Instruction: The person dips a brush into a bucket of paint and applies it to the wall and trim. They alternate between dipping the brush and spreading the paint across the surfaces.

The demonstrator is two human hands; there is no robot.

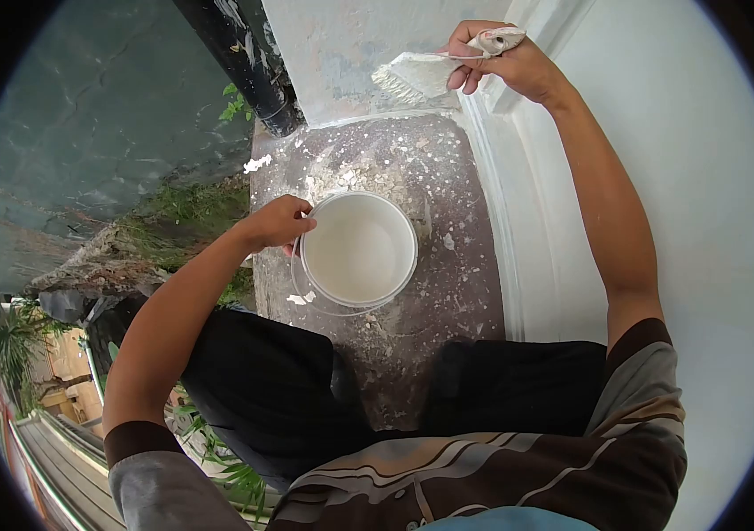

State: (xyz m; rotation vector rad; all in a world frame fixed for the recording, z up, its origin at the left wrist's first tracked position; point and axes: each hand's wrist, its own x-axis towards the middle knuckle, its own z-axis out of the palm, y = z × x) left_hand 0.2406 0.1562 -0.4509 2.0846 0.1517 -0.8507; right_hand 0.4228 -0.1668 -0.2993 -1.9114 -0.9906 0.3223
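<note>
My right hand (499, 60) is closed round the handle of a paintbrush (421, 75) coated in white paint. Its bristles point left and lie over the patchy pale wall (341, 53). Lower down, the fingers of my left hand (283, 223) pinch the left rim of a white bucket (359, 248), thumb over the edge. White paint fills part of the bucket, which stands on the speckled ledge (456, 221). The bucket's thin wire handle (328, 310) hangs down along its near side.
A black pipe (239, 57) with paint streaks runs down at the upper left, beside a dark green wall (93, 115). White wall (687, 177) borders the ledge on the right. Paint flakes (368, 181) litter the ledge. Plants (7, 336) and a railing lie below at the left.
</note>
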